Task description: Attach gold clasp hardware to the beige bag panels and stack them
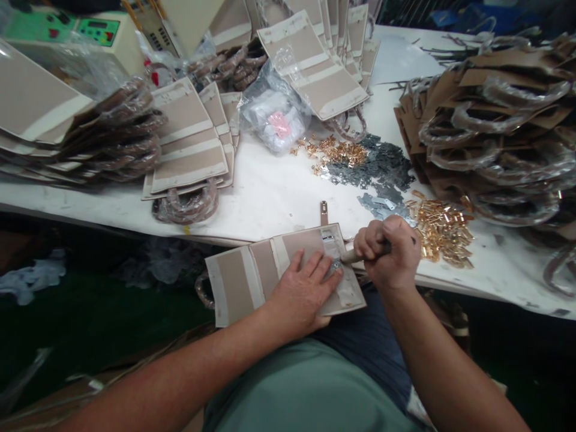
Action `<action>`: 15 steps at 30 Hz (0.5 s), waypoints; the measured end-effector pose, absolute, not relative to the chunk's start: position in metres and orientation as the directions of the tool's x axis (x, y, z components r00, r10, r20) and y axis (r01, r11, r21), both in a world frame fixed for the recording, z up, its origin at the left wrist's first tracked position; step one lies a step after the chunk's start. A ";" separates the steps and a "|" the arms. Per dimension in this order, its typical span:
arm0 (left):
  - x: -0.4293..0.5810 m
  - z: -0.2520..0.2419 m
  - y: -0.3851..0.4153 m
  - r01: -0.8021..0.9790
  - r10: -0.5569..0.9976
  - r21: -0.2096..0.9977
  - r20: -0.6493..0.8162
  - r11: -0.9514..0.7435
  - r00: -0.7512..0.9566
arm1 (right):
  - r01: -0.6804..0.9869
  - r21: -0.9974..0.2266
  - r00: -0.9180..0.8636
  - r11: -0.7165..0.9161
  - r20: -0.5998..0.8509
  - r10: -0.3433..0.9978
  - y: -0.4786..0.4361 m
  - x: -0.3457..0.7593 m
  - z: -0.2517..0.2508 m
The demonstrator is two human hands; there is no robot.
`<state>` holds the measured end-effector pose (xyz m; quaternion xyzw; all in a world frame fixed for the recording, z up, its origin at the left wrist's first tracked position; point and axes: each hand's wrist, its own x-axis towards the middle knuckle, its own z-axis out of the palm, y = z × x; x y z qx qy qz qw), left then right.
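Head view: the beige panel [252, 279] lies at 6 o'clock, partly on the person's lap and partly against the near edge of the bench [279, 192]. The left hand [301, 294] is pressed flat on it with fingers spread, fingertips right beside a small metal fitting [335, 265]. The right hand [389, 255] is a closed fist around a pale-handled tool [355, 256], whose tip meets that fitting. Here's the danger as I read it: the fingertips sit so close to the tool tip that one slip off the fitting could jab them or score the panel face. The panel also overhangs the edge, so a hard push might tip or slide it. Further out, a small brown tab [323, 213] lies at 12 o'clock of the panel, and a heap of gold clips [443, 231] at 3 o'clock is close enough for the right elbow to scatter. Grey plates [382, 171] spread at 1 o'clock, stacked panels [189, 141] lie at 10 o'clock, a plastic bag [274, 117] at 12, and a pile of wrapped brown handles [495, 126] at 2. The bench top is white, scuffed and crowded. A machine [96, 30] with a green control face stands at 11 o'clock, and the floor below is dark and littered.
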<state>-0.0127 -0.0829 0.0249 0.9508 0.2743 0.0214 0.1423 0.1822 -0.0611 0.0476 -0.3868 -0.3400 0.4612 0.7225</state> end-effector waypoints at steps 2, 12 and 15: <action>-0.012 0.025 -0.082 0.514 0.523 0.279 -0.045 -0.811 0.851 | -0.440 -0.860 0.360 0.259 0.095 0.928 -0.061 0.184 0.047; -0.014 0.023 -0.078 0.490 0.499 0.317 -0.056 -0.812 0.865 | -0.575 -0.795 0.451 0.192 -0.113 0.885 -0.053 0.195 0.032; -0.015 0.023 -0.078 0.492 0.506 0.327 -0.049 -0.807 0.861 | -0.524 -0.825 0.420 0.211 -0.035 0.907 -0.056 0.184 0.037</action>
